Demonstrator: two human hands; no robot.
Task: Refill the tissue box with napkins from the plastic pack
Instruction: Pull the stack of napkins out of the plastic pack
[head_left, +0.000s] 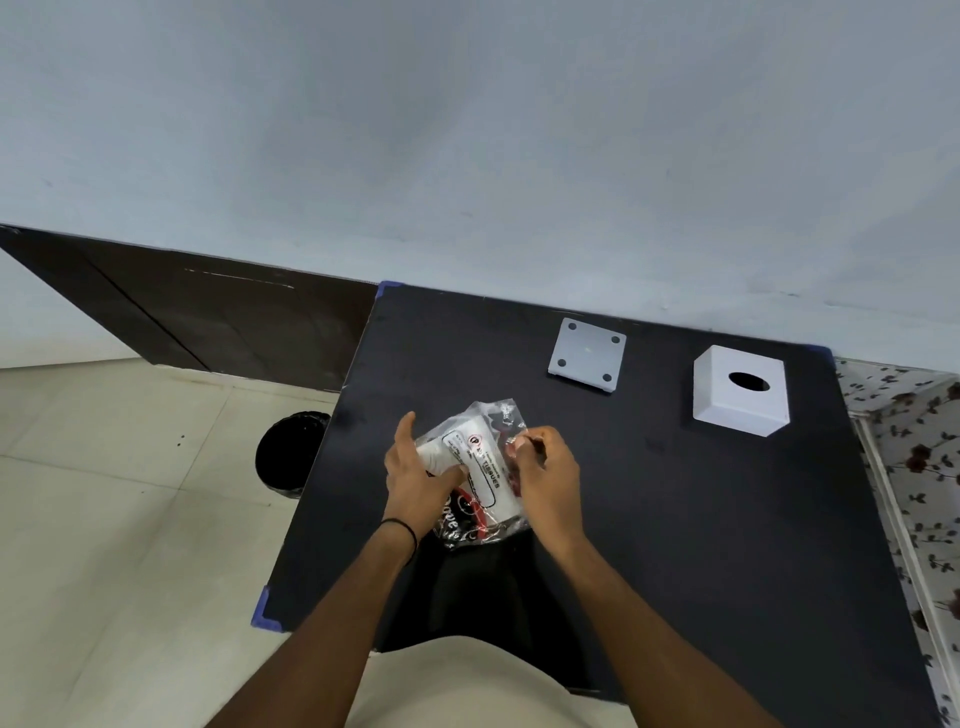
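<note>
The right hand (545, 483) has its fingertips (519, 441) pinched on the crinkled right edge of the clear printed plastic pack of white napkins (475, 467), probably to tear or peel the film open, though the pinch itself is too small to read surely. The left hand (415, 478) wraps the pack's left side, thumb across its front, bracing it against that pull. So the pack sits between both hands, touching each, over the near middle of the black table (675, 545). Toward the far right corner stands the white cube tissue box cover with an oval hole (740, 389), set apart as if to keep working room. Its flat grey square base plate (587, 356) lies near the far edge, leaving the box open for filling.
</note>
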